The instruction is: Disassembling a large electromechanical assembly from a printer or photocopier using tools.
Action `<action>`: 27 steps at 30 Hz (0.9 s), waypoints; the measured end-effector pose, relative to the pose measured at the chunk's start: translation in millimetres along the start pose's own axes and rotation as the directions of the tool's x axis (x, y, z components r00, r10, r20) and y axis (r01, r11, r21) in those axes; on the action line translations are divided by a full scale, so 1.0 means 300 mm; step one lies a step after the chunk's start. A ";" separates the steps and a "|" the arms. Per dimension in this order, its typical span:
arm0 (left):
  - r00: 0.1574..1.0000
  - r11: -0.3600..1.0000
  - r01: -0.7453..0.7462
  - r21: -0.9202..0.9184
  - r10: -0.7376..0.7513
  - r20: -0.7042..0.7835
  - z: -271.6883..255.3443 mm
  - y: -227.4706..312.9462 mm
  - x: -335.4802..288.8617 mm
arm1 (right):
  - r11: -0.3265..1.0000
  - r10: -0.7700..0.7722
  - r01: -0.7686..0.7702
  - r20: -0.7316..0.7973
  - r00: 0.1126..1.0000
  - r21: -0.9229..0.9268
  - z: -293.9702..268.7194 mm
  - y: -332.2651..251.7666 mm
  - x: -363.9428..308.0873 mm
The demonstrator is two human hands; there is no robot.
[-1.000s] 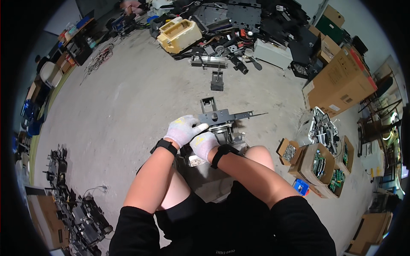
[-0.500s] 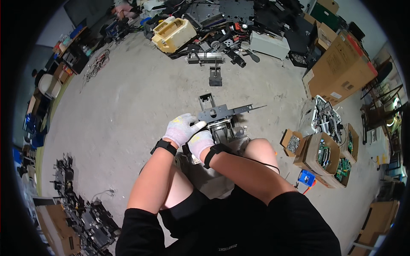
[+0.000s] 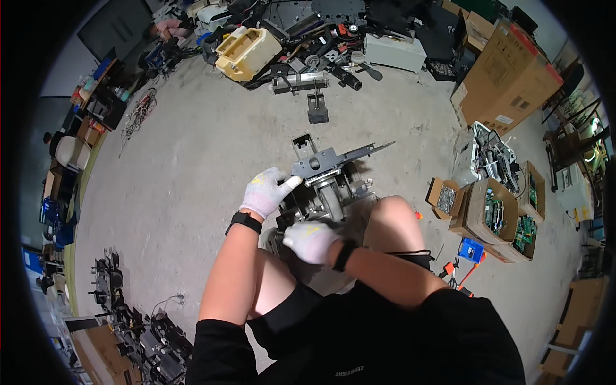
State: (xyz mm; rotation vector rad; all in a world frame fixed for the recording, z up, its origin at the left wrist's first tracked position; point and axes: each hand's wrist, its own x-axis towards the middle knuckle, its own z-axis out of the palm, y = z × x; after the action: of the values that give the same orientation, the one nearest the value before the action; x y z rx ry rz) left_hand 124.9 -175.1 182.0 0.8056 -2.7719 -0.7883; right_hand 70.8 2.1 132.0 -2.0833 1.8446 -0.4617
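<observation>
A dark grey metal frame [image 3: 312,167] with a round hole in its flat plate and a long arm reaching to the right lies in front of me, between my knees. Beneath the plate a thick wheel [image 3: 330,200] shows among metal brackets. My left hand [image 3: 263,194], in a white knit glove, grips the frame's left end, thumb laid toward the plate. Nearer to me, below the wheel, my gloved right hand [image 3: 311,242] is closed, knuckles up and slightly blurred. Whatever is in its fingers is hidden.
Ahead on the floor stands a small dark metal bracket [image 3: 317,109], before a heap with a cream plastic bin [image 3: 247,54]. To my right are boxes of circuit boards [image 3: 493,212], a small box of screws [image 3: 444,197] and a blue container [image 3: 471,250]. Black parts [image 3: 151,333] lie lower left.
My right hand has come away from beside my left hand, toward me and slightly right, uncovering the metalwork by the wheel. My left hand stays at the frame. The view has shifted slightly.
</observation>
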 end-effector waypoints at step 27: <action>0.765 0.050 0.433 -0.900 -0.548 0.338 -0.013 0.216 -0.335 | 0.519 0.819 -0.465 -0.262 0.511 0.717 -0.199 0.367 -0.028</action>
State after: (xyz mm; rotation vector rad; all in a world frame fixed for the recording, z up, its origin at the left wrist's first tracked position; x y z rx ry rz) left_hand 181.4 -76.4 219.8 1.3509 -1.1812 -2.1490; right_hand -54.5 -3.6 136.7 -0.6869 2.2605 -1.3276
